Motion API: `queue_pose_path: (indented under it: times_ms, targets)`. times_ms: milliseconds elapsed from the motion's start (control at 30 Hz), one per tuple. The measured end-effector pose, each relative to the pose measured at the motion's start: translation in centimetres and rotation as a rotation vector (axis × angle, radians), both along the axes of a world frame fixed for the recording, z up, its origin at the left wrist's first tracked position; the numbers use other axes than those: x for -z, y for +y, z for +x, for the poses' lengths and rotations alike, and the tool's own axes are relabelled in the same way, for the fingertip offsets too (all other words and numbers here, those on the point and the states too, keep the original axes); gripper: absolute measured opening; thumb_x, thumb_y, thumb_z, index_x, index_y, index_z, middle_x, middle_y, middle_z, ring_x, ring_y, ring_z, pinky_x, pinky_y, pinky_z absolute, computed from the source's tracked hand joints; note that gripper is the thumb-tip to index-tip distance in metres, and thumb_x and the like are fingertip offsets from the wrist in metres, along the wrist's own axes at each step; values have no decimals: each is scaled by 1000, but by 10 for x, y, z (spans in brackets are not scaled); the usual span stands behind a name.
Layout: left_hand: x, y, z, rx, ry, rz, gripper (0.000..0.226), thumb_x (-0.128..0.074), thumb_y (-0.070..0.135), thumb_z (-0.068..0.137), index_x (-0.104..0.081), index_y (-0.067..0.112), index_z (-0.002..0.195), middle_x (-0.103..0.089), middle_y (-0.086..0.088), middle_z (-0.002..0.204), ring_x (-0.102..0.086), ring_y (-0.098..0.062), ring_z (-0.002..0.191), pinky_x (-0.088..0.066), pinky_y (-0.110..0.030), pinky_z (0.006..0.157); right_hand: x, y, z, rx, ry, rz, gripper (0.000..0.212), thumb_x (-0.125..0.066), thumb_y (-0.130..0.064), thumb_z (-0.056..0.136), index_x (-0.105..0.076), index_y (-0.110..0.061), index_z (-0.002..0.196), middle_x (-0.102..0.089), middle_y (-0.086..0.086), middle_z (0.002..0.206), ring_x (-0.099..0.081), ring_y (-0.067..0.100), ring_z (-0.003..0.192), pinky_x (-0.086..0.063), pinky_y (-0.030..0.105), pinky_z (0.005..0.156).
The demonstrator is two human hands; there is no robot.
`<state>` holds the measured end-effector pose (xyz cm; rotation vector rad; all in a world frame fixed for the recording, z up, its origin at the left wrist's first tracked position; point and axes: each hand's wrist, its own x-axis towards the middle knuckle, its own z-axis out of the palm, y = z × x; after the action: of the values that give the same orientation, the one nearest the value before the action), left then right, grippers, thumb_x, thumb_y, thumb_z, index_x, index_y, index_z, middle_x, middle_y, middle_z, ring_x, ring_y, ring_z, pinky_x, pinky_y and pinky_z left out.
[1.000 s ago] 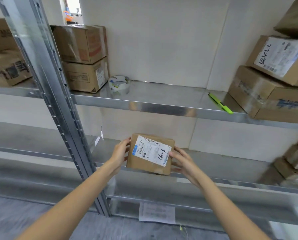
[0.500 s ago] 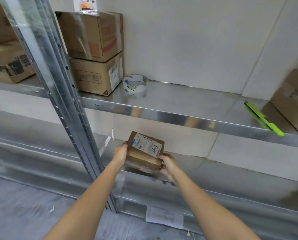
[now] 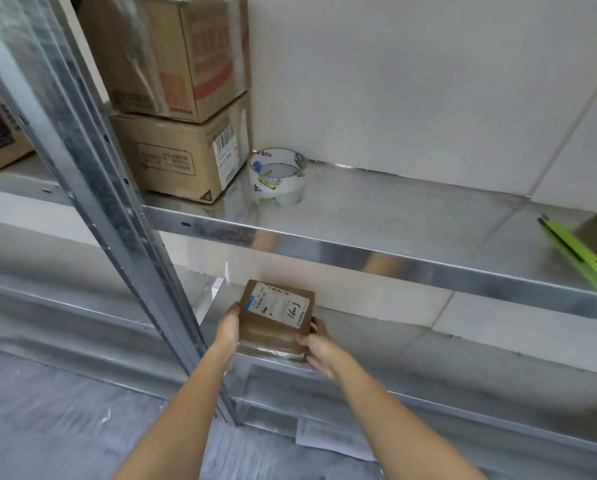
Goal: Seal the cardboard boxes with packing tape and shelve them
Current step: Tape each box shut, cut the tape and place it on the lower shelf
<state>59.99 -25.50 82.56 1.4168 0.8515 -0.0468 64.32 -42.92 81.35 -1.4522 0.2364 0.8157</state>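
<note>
Shelving step, by the look of it: a small box w/ a white label on top is held at the near edge of the lower shelf, just right of the post. Glossy tape shows on its near face, so it's prob. sealed already. Next move likely needs a push farther in, then letting go. Both arms reach fwd. Left hand grips the box's left side; right hand curls round its near-right corner. Tape roll sits on the upper shelf, beside two stacked boxes.
</note>
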Motion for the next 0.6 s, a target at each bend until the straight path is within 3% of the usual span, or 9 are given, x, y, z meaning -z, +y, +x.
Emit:
queue_pose_path:
  times_ms: [100,167,233,300,367,467,533,600]
  targets:
    - [-3,2,5,42,16,32,44,-20,30,108,-49,13,136,-55,-6,134,-48,-21,115,-32,-33,99,-2,0,-1,-71,4,-78,59,-54,0,95,-24,-18,142,-43,10,147,-50,28,126,-50,42,99]
    - [-6,1,9,66,29,92,43,-23,25,108,-39,10,145,-47,-11,146,-45,-27,129,-32,-38,108,-13,-3,-4,-140,-48,-246,65,-58,-14,97,-17,-16,147,-38,11,151,-45,30,132,-41,37,106]
    - [-12,-1,11,56,13,159,47,-30,26,107,-30,9,151,-41,-12,151,-38,-31,139,-29,-41,113,-20,-5,-5,-231,-197,-493,77,-59,-31,96,-10,-9,151,-38,14,151,-43,31,134,-38,34,105]
    - [-20,-3,9,-5,-71,239,46,-34,29,106,-37,10,148,-46,-12,147,-42,-32,136,-32,-41,111,-27,-6,-7,-305,-400,-632,79,-59,-39,95,-14,-7,151,-34,16,150,-38,33,136,-36,36,109]
    - [-33,-4,5,-81,-204,292,37,-36,27,105,-52,10,134,-57,-12,133,-52,-31,126,-42,-37,101,-37,-4,-12,-354,-621,-747,79,-61,-43,92,-19,-10,150,-33,16,146,-38,35,134,-39,41,108]
    - [-63,-6,0,-113,-351,345,24,-40,22,103,-62,14,103,-69,-7,101,-65,-28,103,-51,-33,82,-64,7,-20,-466,-896,-898,57,-59,-45,90,-43,-10,132,-50,13,126,-54,32,113,-49,37,86]
    - [-86,-9,-6,-118,-434,465,27,-42,22,96,-63,20,79,-68,-7,75,-67,-27,78,-56,-40,74,-92,17,-34,-524,-1110,-866,34,-55,-39,93,-58,-8,109,-64,12,107,-62,31,97,-46,33,68]
    - [-106,-11,-11,-117,-519,617,31,-43,23,89,-58,15,62,-58,-5,55,-56,-24,57,-51,-42,63,-120,24,-50,-413,-1417,-707,26,-53,-32,94,-62,-11,82,-67,6,78,-64,28,74,-44,33,55]
